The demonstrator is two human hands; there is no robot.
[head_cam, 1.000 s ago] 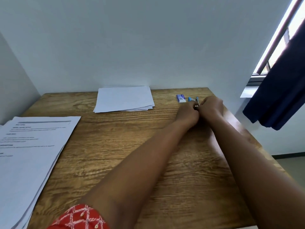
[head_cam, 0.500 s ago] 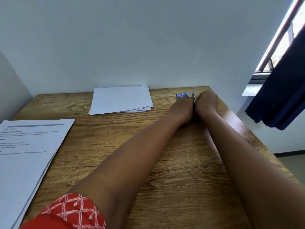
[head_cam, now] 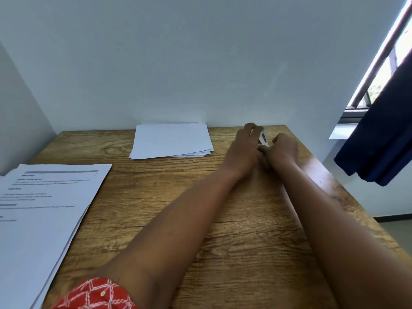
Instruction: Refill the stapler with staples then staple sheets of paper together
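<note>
Daylight enters from the window (head_cam: 383,63) at the upper right of the frame, where the glass is blown out to near white. The wall (head_cam: 178,63) takes a soft, even, cool bluish tone, slightly darker toward the left corner. A bright glare patch lies on the desk (head_cam: 316,172) at its right edge. The forearms cast faint, diffuse shadows on the wood beneath them. The wide-angle lens bends the window frame and stretches the arms toward the lower edge. The picture is soft overall: the hands (head_cam: 265,148) are slightly smeared, and the print on the sheets (head_cam: 44,192) at left is too blurred to read.
</note>
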